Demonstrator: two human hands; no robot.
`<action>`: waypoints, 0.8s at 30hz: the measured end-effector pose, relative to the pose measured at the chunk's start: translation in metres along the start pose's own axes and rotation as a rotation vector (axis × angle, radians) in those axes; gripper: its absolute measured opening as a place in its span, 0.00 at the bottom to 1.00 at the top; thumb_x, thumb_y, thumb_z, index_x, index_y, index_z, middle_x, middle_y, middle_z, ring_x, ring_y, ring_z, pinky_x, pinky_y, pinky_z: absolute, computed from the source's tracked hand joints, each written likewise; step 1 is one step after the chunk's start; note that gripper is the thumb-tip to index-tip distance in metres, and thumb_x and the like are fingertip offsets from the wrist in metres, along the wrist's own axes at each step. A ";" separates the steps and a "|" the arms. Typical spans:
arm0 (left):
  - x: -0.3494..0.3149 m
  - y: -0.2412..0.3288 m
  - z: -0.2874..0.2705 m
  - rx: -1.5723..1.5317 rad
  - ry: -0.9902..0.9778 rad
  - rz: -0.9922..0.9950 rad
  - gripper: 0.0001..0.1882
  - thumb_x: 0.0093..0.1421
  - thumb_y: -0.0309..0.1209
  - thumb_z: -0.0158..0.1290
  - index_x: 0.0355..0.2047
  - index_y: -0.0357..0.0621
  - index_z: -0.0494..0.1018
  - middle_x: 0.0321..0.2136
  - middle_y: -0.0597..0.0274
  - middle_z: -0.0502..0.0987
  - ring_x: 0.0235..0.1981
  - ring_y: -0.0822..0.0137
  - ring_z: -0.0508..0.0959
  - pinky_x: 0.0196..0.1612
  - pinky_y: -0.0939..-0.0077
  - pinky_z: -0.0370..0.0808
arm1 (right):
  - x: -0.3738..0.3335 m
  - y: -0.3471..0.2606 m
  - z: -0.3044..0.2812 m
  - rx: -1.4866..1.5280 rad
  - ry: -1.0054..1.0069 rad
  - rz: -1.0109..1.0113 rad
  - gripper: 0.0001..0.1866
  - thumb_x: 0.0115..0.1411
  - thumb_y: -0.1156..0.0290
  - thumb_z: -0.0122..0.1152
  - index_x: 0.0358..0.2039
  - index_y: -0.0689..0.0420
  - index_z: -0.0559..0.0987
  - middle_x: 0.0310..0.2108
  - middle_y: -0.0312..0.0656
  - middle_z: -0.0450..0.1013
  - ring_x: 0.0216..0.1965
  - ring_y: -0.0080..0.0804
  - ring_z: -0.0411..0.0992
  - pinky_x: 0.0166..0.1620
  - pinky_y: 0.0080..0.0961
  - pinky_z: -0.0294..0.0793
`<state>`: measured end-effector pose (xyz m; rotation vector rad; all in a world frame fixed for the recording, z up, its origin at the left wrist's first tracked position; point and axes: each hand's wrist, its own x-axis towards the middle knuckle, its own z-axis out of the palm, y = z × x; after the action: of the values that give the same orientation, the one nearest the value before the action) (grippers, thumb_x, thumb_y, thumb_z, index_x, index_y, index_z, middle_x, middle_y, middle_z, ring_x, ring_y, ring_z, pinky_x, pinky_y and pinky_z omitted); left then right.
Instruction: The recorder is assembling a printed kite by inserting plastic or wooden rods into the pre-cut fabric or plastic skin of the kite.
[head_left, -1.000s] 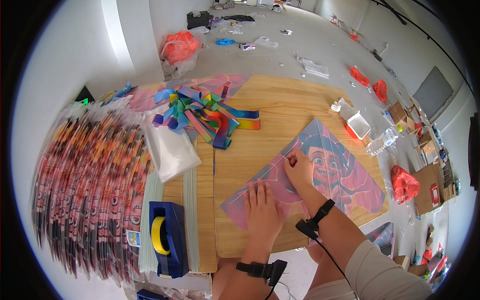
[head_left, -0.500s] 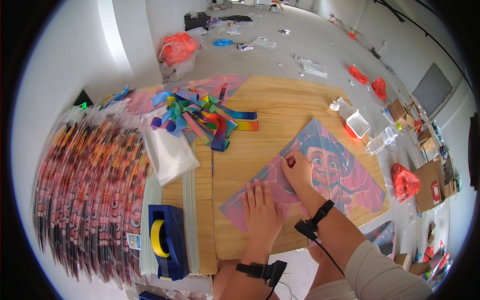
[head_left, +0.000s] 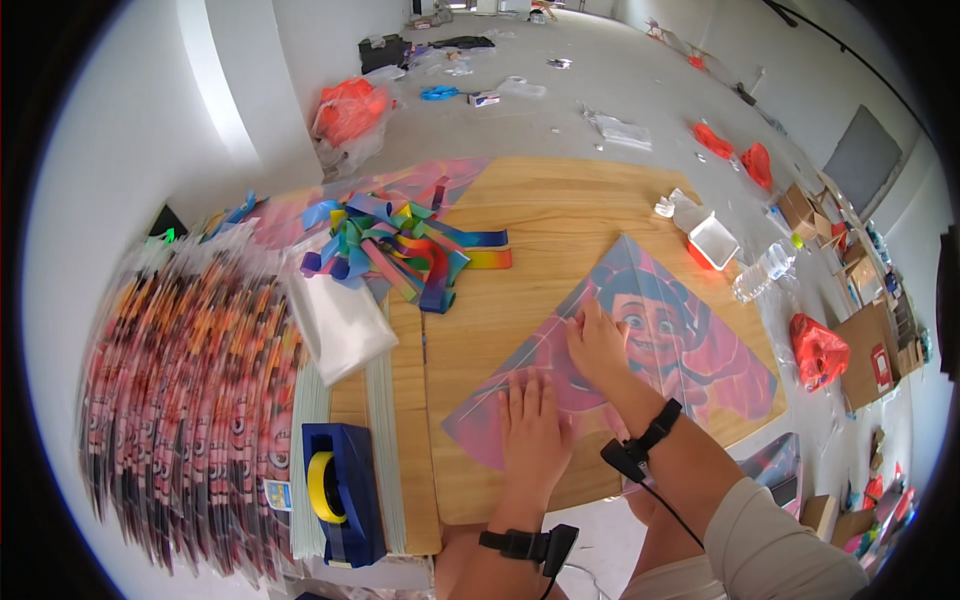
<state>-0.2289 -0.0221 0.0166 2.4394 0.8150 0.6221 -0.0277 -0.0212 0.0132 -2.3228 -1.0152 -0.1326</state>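
Observation:
A triangular kite (head_left: 664, 345) printed with a cartoon figure in pink, purple and blue lies on the wooden table, its point away from me. Thin pale rods run down its middle and along its left edge. My left hand (head_left: 536, 428) rests flat on the kite's lower left part, fingers stretched out. Close to the left edge, higher up, my right hand (head_left: 597, 345) has its fingers curled against the kite. Whatever they pinch there is hidden by the hand. Each wrist wears a black strap with a small cabled device.
Colourful ribbons (head_left: 400, 245) and clear plastic bags (head_left: 345, 325) lie left on the table (head_left: 540, 210). A blue tape dispenser (head_left: 345, 495) stands by bundled pale rods (head_left: 383, 430) and many packaged kites (head_left: 190, 400). A white-and-red box (head_left: 712, 242) and plastic bottle (head_left: 765, 272) are right.
My left hand has slid a little to the right, away from the kite's left edge. My right hand has shifted slightly and its fingers have turned more upward. The view has tilted a little.

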 end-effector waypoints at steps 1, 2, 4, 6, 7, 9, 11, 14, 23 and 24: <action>-0.001 0.001 0.001 -0.004 0.006 0.010 0.33 0.63 0.36 0.59 0.67 0.36 0.70 0.71 0.45 0.65 0.76 0.39 0.57 0.78 0.42 0.48 | -0.001 -0.001 -0.007 0.019 -0.035 0.036 0.09 0.67 0.64 0.59 0.40 0.55 0.75 0.33 0.43 0.78 0.41 0.46 0.77 0.54 0.50 0.62; -0.001 0.002 0.002 -0.017 0.019 0.029 0.31 0.63 0.36 0.59 0.65 0.37 0.72 0.69 0.45 0.67 0.74 0.40 0.59 0.77 0.42 0.51 | -0.004 -0.001 -0.017 0.038 -0.034 0.042 0.10 0.68 0.62 0.59 0.41 0.56 0.75 0.33 0.43 0.78 0.41 0.45 0.78 0.53 0.49 0.64; -0.004 0.003 0.004 -0.034 0.043 0.062 0.26 0.63 0.36 0.59 0.61 0.39 0.76 0.66 0.47 0.71 0.71 0.42 0.64 0.74 0.42 0.56 | -0.013 0.002 -0.042 0.083 -0.037 0.051 0.13 0.69 0.60 0.58 0.44 0.57 0.76 0.33 0.43 0.79 0.40 0.41 0.79 0.51 0.45 0.68; -0.005 0.007 -0.002 -0.079 0.035 0.034 0.23 0.63 0.35 0.59 0.57 0.41 0.78 0.61 0.51 0.74 0.67 0.44 0.68 0.70 0.44 0.60 | -0.029 -0.009 -0.082 0.275 -0.119 0.190 0.11 0.67 0.65 0.61 0.46 0.55 0.76 0.33 0.44 0.78 0.37 0.39 0.78 0.48 0.42 0.72; -0.005 0.009 -0.006 -0.099 0.034 0.021 0.21 0.63 0.35 0.59 0.56 0.42 0.79 0.59 0.53 0.76 0.65 0.45 0.70 0.68 0.45 0.63 | -0.040 -0.010 -0.099 0.373 -0.160 0.256 0.11 0.66 0.68 0.63 0.47 0.54 0.75 0.32 0.44 0.78 0.35 0.37 0.78 0.46 0.41 0.74; -0.006 0.018 -0.008 -0.080 -0.028 0.018 0.21 0.63 0.35 0.59 0.56 0.45 0.78 0.55 0.55 0.77 0.64 0.47 0.70 0.67 0.47 0.64 | -0.077 0.014 -0.136 0.452 -0.159 0.187 0.12 0.67 0.70 0.66 0.47 0.57 0.75 0.33 0.42 0.76 0.36 0.31 0.76 0.40 0.32 0.77; -0.009 0.023 -0.004 -0.077 -0.052 0.026 0.22 0.64 0.36 0.59 0.58 0.48 0.77 0.53 0.56 0.78 0.63 0.48 0.71 0.67 0.47 0.64 | -0.117 0.045 -0.167 0.418 -0.161 0.120 0.13 0.69 0.71 0.64 0.50 0.59 0.72 0.36 0.39 0.74 0.37 0.26 0.76 0.43 0.27 0.77; -0.017 0.016 0.009 -0.139 -0.031 0.080 0.25 0.66 0.38 0.58 0.63 0.48 0.74 0.52 0.55 0.79 0.61 0.45 0.73 0.68 0.45 0.63 | -0.189 0.071 -0.196 0.689 -0.174 0.207 0.18 0.71 0.71 0.61 0.56 0.60 0.67 0.38 0.38 0.73 0.37 0.24 0.75 0.43 0.26 0.78; -0.075 0.043 -0.102 -0.451 0.117 -0.104 0.27 0.69 0.35 0.59 0.66 0.43 0.70 0.43 0.56 0.80 0.40 0.59 0.80 0.44 0.65 0.79 | -0.299 0.056 -0.270 0.304 -0.253 0.179 0.18 0.64 0.68 0.66 0.54 0.51 0.78 0.31 0.34 0.80 0.33 0.30 0.79 0.39 0.27 0.78; -0.088 0.039 -0.126 -0.372 0.127 -0.170 0.24 0.68 0.32 0.60 0.63 0.43 0.73 0.41 0.55 0.80 0.39 0.60 0.80 0.39 0.67 0.78 | -0.305 0.044 -0.283 0.238 -0.209 0.133 0.18 0.64 0.68 0.67 0.54 0.51 0.79 0.30 0.33 0.80 0.31 0.30 0.78 0.38 0.27 0.78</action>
<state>-0.3453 -0.0679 0.1140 1.9900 0.8590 0.7910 -0.1726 -0.3967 0.1279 -2.2072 -0.9164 0.2753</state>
